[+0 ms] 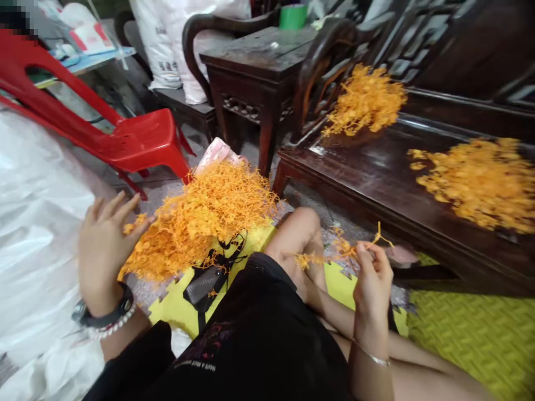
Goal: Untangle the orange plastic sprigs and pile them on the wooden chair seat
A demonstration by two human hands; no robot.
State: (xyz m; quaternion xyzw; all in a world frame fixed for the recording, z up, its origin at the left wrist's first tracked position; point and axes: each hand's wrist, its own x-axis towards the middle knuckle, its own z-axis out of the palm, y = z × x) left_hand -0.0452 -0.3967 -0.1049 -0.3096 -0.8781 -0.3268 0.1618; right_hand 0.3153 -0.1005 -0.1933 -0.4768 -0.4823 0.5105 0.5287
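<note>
My left hand (104, 245), fingers spread and nothing in it, is at the left edge of a large heap of orange plastic stems (209, 217) on the floor. At the right, over my folded legs, my right hand (371, 267) pinches an orange stem (379, 238) whose forked end sticks up above the fingers. A strand with small orange blossoms (309, 259) stretches leftward from that hand. Two bunches of orange flowers lie on the dark wooden bench, one near its armrest (363, 103) and another farther right (485, 184).
A red plastic chair (142, 136) stands at the upper left, above white sacking (37, 223). Behind the heap is a dark wooden side table (259, 55) with green tape (292, 16) on it. A black pouch (204, 287) lies on the yellow mat (175, 303).
</note>
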